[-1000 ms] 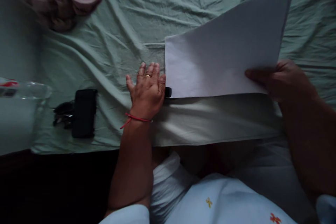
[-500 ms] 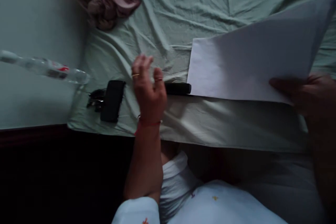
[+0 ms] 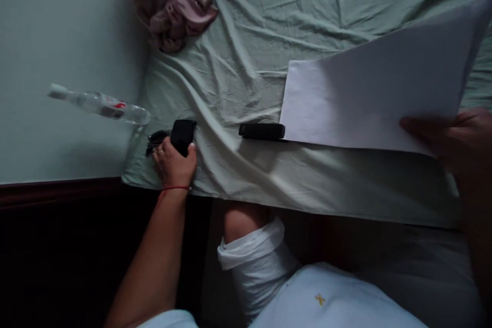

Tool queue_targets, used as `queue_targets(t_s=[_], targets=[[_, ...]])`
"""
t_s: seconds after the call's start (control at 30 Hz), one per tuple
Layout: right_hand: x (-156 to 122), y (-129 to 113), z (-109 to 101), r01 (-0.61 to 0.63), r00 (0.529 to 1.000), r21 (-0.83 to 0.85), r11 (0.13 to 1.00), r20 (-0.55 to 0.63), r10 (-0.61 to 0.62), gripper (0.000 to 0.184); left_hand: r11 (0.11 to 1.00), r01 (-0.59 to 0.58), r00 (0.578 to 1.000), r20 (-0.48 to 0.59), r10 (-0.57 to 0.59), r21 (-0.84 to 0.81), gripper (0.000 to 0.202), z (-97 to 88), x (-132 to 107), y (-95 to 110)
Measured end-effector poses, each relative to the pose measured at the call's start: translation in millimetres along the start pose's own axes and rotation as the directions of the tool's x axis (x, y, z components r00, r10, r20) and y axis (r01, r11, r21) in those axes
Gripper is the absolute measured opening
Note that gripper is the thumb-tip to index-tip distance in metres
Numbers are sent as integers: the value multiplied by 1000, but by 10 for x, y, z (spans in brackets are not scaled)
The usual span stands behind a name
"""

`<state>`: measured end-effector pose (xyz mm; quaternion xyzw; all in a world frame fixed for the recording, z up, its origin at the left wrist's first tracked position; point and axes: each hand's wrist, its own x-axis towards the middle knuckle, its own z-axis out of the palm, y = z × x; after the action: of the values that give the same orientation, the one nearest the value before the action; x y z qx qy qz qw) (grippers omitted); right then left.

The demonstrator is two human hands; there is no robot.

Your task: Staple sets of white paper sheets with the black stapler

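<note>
My left hand (image 3: 175,164) is closed around the lower part of a black smartphone (image 3: 183,133), thumb on its right edge and fingers on its left. The phone is on the green cloth, close to a small dark object with shiny parts (image 3: 156,141), partly hidden. Pinched in my right hand (image 3: 457,133) are white paper sheets (image 3: 357,97), thumb on top; their right side is lifted and curved, while the left end rests on the cloth. A black stapler-like object (image 3: 262,131) lies at the sheets' lower left corner.
A clear plastic bottle (image 3: 111,106) with a white cap stands by the wall (image 3: 69,20) at left. Crumpled pink fabric (image 3: 180,15) sits at the back left. Wrinkled green cloth (image 3: 238,174) covers the table, its front edge just before my knee (image 3: 246,223).
My left hand has moved left and toward me, from beside the black stapler-like object to the phone, and has closed on it. My right hand still holds the sheets.
</note>
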<state>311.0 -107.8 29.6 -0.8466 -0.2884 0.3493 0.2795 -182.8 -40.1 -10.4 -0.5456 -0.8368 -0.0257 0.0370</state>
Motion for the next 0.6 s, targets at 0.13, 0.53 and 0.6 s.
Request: queue_targets(t_s=[0.13, 0.53, 0.6], targets=[[-20, -13, 21, -8, 1000, 45, 999, 24, 7, 28, 999, 5, 999, 46, -6, 35, 67, -55, 90, 46], [-13, -3, 3, -32, 999, 81, 996, 16, 31, 29, 999, -17, 1000, 12, 17, -35, 63, 27, 186, -126], [-25, -14, 14, -8, 1000, 94, 996, 20, 6, 29, 999, -25, 1000, 18, 25, -22, 65, 16, 179, -116]])
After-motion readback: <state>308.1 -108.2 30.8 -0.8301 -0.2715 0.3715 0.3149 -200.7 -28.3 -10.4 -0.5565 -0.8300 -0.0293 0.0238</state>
